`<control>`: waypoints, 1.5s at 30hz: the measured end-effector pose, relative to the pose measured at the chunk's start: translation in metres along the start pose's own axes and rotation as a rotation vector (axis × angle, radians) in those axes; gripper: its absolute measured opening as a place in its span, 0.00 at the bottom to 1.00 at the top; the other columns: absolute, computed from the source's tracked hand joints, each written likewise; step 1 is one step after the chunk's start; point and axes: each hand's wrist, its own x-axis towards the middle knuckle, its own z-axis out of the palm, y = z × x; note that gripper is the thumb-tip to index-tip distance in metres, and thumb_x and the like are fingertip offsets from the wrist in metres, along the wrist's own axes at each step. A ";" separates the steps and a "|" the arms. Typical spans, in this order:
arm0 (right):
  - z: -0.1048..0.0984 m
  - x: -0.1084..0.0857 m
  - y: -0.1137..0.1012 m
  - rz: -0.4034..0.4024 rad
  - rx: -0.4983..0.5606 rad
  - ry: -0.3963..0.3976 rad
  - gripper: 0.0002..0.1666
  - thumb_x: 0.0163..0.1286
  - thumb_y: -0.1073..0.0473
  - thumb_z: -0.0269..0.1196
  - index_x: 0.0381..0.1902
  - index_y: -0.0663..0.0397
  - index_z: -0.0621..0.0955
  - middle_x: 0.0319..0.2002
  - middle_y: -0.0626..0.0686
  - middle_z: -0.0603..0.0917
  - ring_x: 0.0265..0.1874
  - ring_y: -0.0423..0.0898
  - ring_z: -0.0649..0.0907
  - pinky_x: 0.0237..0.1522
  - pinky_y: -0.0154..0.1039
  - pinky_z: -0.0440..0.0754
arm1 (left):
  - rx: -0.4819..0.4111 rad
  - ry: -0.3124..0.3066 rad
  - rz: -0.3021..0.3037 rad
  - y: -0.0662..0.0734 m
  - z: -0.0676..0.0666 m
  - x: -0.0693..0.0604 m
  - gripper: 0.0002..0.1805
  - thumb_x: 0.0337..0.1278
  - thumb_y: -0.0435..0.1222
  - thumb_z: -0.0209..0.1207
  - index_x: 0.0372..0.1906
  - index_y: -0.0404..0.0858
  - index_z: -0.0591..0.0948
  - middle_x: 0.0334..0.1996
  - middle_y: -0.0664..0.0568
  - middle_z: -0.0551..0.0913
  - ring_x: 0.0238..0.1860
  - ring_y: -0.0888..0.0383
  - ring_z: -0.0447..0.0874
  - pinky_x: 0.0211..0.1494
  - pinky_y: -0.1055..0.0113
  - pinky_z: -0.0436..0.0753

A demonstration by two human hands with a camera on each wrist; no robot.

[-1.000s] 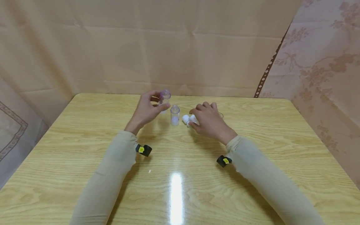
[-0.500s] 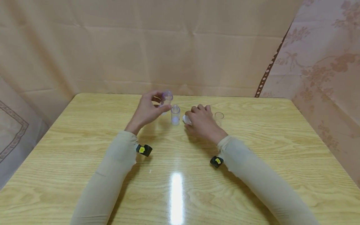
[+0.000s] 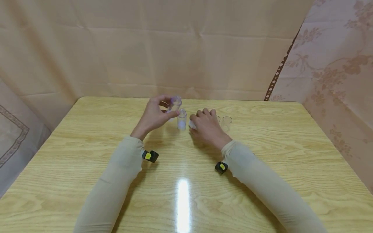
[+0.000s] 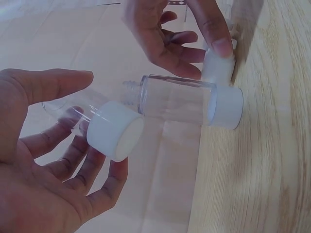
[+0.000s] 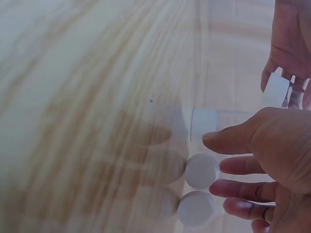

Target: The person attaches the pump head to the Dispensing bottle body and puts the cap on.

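In the head view my left hand [image 3: 157,113] holds a clear, purple-rimmed bottle [image 3: 175,103], tilted above the table; its white base [image 4: 115,131] faces the left wrist camera. Just right of it a similar clear bottle [image 4: 177,99] stands upright, its threaded neck uncapped. My right hand [image 3: 207,126] is low over the table, thumb and fingers at a white pump top [image 4: 218,65], which they appear to pinch. In the right wrist view two round white pieces [image 5: 201,171] are by the fingertips. The hand hides most of them from the head camera.
Clear caps with thin dark rims [image 3: 227,122] stand just right of my right hand, one partly hidden. The wooden table [image 3: 262,136] ends at a hanging beige cloth [image 3: 175,58] behind. A patterned cloth [image 3: 335,81] hangs on the right.
My right hand has moved left over the white pieces, uncovering the clear caps on its right. My left hand has shifted slightly right with its bottle, which now tilts more.
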 end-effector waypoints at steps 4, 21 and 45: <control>0.001 0.000 -0.001 0.015 0.011 -0.003 0.21 0.66 0.50 0.71 0.51 0.55 0.82 0.41 0.57 0.83 0.42 0.56 0.77 0.44 0.51 0.67 | -0.001 -0.003 -0.012 0.001 0.000 -0.001 0.24 0.58 0.34 0.71 0.58 0.31 0.79 0.51 0.43 0.79 0.50 0.47 0.78 0.52 0.55 0.82; 0.002 -0.002 -0.004 0.027 0.071 -0.005 0.13 0.66 0.59 0.70 0.44 0.55 0.79 0.36 0.56 0.83 0.36 0.54 0.74 0.43 0.50 0.65 | 0.008 -0.021 -0.013 0.005 -0.001 -0.003 0.26 0.58 0.36 0.71 0.59 0.31 0.79 0.50 0.42 0.79 0.49 0.46 0.79 0.50 0.55 0.83; -0.048 -0.024 0.021 0.119 0.425 0.104 0.18 0.68 0.61 0.68 0.54 0.61 0.79 0.46 0.61 0.80 0.46 0.58 0.79 0.50 0.55 0.74 | 0.083 -0.080 0.048 0.016 0.010 -0.007 0.23 0.53 0.35 0.74 0.53 0.33 0.80 0.46 0.45 0.82 0.46 0.48 0.82 0.45 0.57 0.85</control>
